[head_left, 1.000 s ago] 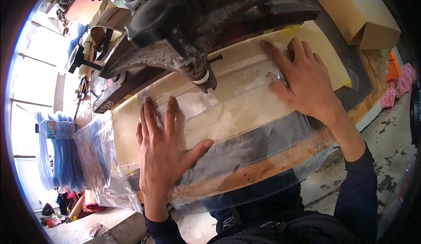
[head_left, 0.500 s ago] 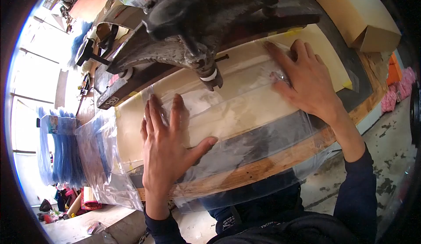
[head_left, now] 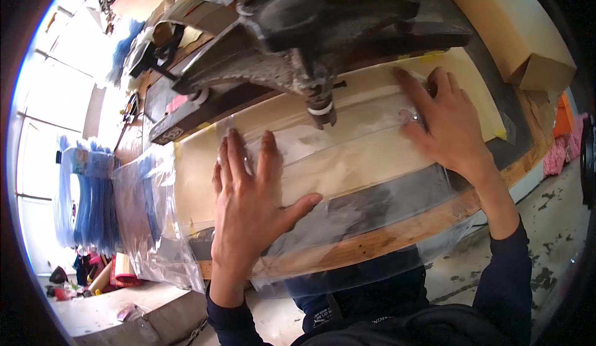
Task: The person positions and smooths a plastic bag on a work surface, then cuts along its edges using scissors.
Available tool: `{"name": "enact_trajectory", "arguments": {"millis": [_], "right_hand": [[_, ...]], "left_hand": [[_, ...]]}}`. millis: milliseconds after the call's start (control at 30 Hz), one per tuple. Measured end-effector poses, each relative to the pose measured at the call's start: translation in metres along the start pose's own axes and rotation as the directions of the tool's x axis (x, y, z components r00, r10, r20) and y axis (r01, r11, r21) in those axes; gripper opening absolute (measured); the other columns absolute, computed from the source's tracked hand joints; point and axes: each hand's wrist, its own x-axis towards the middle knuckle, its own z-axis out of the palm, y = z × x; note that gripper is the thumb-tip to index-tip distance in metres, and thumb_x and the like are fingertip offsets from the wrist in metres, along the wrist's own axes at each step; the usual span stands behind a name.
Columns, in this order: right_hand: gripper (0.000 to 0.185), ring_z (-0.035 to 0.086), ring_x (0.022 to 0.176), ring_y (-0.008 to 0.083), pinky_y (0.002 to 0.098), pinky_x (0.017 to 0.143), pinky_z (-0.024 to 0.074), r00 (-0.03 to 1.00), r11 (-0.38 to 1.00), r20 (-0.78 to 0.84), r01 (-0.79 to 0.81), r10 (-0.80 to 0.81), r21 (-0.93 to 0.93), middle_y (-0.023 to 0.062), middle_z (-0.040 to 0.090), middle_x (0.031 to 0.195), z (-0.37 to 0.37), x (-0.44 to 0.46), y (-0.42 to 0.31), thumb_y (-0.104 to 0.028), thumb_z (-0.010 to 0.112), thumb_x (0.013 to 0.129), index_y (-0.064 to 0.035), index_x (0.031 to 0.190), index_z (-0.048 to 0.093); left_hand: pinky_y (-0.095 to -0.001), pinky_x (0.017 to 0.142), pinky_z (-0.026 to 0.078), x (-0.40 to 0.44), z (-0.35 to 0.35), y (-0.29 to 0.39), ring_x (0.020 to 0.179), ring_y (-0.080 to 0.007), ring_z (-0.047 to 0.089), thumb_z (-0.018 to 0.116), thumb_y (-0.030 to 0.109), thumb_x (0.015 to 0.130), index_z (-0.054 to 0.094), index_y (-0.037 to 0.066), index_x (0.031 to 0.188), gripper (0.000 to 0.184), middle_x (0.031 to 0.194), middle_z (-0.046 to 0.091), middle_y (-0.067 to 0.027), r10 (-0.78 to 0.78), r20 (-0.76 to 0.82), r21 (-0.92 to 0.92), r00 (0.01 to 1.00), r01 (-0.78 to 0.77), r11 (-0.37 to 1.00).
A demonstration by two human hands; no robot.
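A clear plastic sheet [head_left: 360,222] lies over a cream-coloured board [head_left: 354,166] and hangs past the bench's front edge. My left hand [head_left: 248,197] rests flat on the plastic, fingers spread and thumb pointing right. My right hand [head_left: 450,122] lies on the sheet's right part, thumb and fingers apart, with the plastic bunched slightly beside the thumb. Between the hands, a dark metal machine head [head_left: 321,111] with a white ring points down, just above the sheet. I cannot tell whether it touches the plastic.
A heavy metal bar [head_left: 211,110] runs along the back of the board. Bundles of blue-tinted plastic strips [head_left: 96,203] hang at the left, next to more crumpled clear plastic [head_left: 155,228]. A cardboard box [head_left: 515,29] stands at the back right, near the wooden bench edge [head_left: 372,243].
The whole view has shifted, so the bench, machine and hands sit a little further right. Both hands keep nearly the same place on the plastic.
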Motion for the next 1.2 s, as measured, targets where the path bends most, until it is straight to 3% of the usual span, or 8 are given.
{"name": "enact_trajectory", "arguments": {"millis": [133,233,667,733,867,933,1200], "right_hand": [[0.062,0.048,0.095,0.0359,0.0465,0.077,0.0424,0.999,0.999,0.039,-0.035,0.034,0.023,0.0193,0.046,0.102,-0.0016,0.002,-0.0023,-0.034,0.06,0.076,-0.0146,0.133,0.044],[0.062,0.049,0.094,0.036,0.0461,0.077,0.0427,1.0,1.0,0.005,-0.009,0.009,0.011,0.019,0.045,0.102,0.0001,0.0017,-0.001,-0.034,0.06,0.076,-0.0148,0.133,0.044],[0.059,0.049,0.094,0.037,0.0458,0.077,0.0426,1.0,1.0,0.004,-0.017,0.017,-0.01,0.0199,0.045,0.102,0.0,0.0013,-0.0002,-0.034,0.057,0.078,-0.0142,0.132,0.044],[0.059,0.048,0.095,0.037,0.0462,0.077,0.0421,1.0,1.0,0.01,-0.006,0.006,-0.008,0.0201,0.045,0.102,-0.0001,0.0013,-0.0004,-0.035,0.057,0.079,-0.014,0.132,0.044],[0.059,0.048,0.095,0.0368,0.0465,0.077,0.0419,1.0,1.0,0.0,-0.002,0.002,0.003,0.02,0.045,0.101,0.0016,0.0009,0.0006,-0.035,0.056,0.079,-0.0139,0.133,0.044],[0.059,0.048,0.094,0.0357,0.0457,0.076,0.0421,1.0,1.0,-0.005,0.01,-0.01,-0.013,0.0193,0.045,0.101,0.0016,0.0003,0.0011,-0.035,0.056,0.079,-0.0141,0.133,0.044],[0.059,0.048,0.092,0.0339,0.0442,0.074,0.0424,1.0,1.0,-0.02,0.019,-0.019,-0.013,0.0182,0.045,0.101,0.0026,0.0,0.0019,-0.036,0.057,0.079,-0.0147,0.133,0.044]], "left_hand": [[-0.0538,0.103,0.028,-0.0012,-0.0011,-0.0005,0.129,-0.0481,0.028,0.061,0.065,0.071,0.036,0.002,0.136,0.093,0.136,0.028,-0.037,0.019,-0.036,-0.031,0.999,-0.02,0.999],[-0.0599,0.096,0.033,-0.0004,0.0009,-0.0017,0.126,-0.0529,0.03,0.06,0.064,0.073,0.039,-0.001,0.132,0.09,0.129,0.029,-0.0437,0.076,-0.099,-0.075,0.992,-0.084,0.994],[-0.0599,0.095,0.035,0.0004,0.0019,-0.002,0.124,-0.0531,0.032,0.06,0.064,0.073,0.039,-0.002,0.131,0.09,0.128,0.03,-0.0441,0.095,-0.109,-0.053,0.989,-0.101,0.993],[-0.0526,0.103,0.03,-0.0002,-0.0008,-0.0006,0.127,-0.0504,0.03,0.062,0.063,0.072,0.036,0.0,0.135,0.093,0.134,0.029,-0.04,0.056,-0.052,-0.03,0.997,-0.057,0.998],[-0.0525,0.103,0.03,-0.0006,-0.0003,-0.0002,0.127,-0.0503,0.03,0.062,0.063,0.072,0.035,0.0,0.135,0.093,0.134,0.029,-0.0399,0.05,-0.049,-0.029,0.998,-0.051,0.998],[-0.0591,0.095,0.035,-0.0009,0.0004,-0.0004,0.122,-0.0526,0.034,0.06,0.064,0.073,0.041,-0.002,0.13,0.09,0.126,0.033,-0.0441,0.087,-0.121,-0.048,0.989,-0.093,0.994],[-0.0577,0.094,0.036,-0.0009,0.0006,0.0,0.121,-0.0523,0.036,0.061,0.063,0.073,0.041,-0.003,0.129,0.089,0.125,0.034,-0.0441,0.099,-0.142,-0.038,0.985,-0.106,0.994]]}}
